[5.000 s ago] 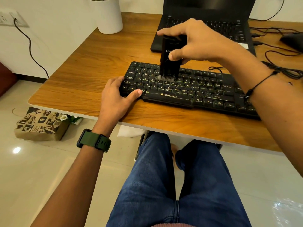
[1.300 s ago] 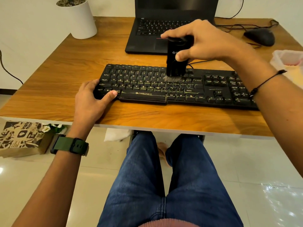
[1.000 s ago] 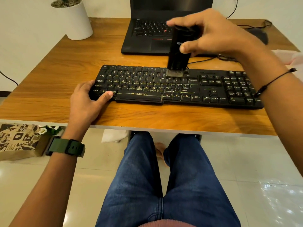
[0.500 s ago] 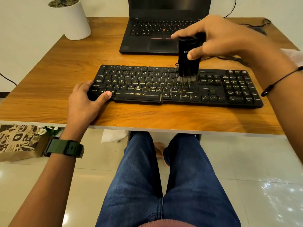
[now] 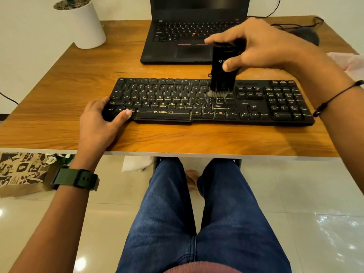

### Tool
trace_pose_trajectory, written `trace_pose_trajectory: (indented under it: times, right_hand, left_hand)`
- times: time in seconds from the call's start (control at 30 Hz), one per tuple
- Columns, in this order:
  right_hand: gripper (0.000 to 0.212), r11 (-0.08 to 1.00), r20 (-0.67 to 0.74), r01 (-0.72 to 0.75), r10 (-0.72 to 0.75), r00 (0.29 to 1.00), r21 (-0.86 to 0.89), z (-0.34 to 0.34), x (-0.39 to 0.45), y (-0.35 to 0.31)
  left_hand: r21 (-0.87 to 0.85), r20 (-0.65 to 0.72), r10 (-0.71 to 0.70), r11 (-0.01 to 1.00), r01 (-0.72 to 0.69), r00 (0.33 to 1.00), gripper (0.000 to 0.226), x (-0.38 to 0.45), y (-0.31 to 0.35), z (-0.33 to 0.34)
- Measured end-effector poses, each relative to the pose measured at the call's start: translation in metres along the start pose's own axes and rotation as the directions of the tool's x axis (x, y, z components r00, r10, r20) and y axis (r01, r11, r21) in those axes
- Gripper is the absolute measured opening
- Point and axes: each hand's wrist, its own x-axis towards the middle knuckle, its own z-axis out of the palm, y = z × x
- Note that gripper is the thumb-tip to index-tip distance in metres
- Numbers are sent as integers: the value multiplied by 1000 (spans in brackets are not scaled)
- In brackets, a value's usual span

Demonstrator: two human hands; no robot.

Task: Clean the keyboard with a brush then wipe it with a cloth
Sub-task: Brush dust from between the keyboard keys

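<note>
A black keyboard (image 5: 177,103) with yellow letters lies across the wooden desk (image 5: 78,79). My right hand (image 5: 262,46) grips a black block-shaped brush (image 5: 223,69) upright, thumb on its front face. Its pale bristles touch the keys right of the letter block, near the Enter key. My left hand (image 5: 98,125) holds the keyboard's near left corner, thumb lying on the bottom row of keys. A pale pink cloth (image 5: 350,60) shows at the desk's right edge, mostly out of frame.
A black laptop (image 5: 189,34) stands open behind the keyboard. A white plant pot (image 5: 88,26) sits at the back left, a black mouse (image 5: 307,35) with cables at the back right. A printed paper bag (image 5: 21,170) lies on the floor, left of my knees.
Over the frames the brush has travelled rightward along the keys, from the left letters to the Enter area. My left hand has kept its hold on the left corner.
</note>
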Motion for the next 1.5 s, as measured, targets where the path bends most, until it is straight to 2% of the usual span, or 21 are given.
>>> trace_pose_trajectory:
  times: [0.13,0.27,0.37,0.47,0.73,0.93,1.07,1.17,1.33,1.5]
  right_hand:
    - [64,999,-10,-12,12,1000,-46,-11,-12,5]
    - [64,998,-126,56,-55,991,4,-7,-9,-11]
    - [65,995,-82,100,-101,992,-19,7,4,-22]
    - [65,988,-28,99,-103,994,-115,12,9,-19]
    - [65,999,-10,-43,43,999,-31,-11,-18,9]
    - [64,999,-109,32,-34,994,-16,-13,-17,-11]
    - [65,995,-89,90,-93,992,-40,8,0,-22]
    - [65,993,-54,68,-73,996,-94,12,2,-16]
    - [65,998,-32,-43,41,999,-38,-5,-19,2]
    - [64,999,-61,-34,32,998,-24,-25,-30,2]
  left_hand:
    - [13,7,1,1000,-1,1000,67,-1,0,1]
    - [33,3,2,999,-2,1000,67,-1,1,0]
    - [43,-2,0,999,1,1000,67,-1,2,-1]
    - [36,9,-10,999,10,1000,68,-2,3,-1]
    - [25,-1,-4,1000,4,1000,67,-2,1,0]
    - [18,-7,-3,1000,3,1000,67,0,-2,2]
    - [24,-10,3,1000,-3,1000,67,-1,-2,1]
    - [24,1,-3,1000,3,1000,69,-1,-1,0]
    - [16,0,-6,1000,6,1000,69,-2,0,1]
    - [21,-11,-9,1000,9,1000,68,-2,2,1]
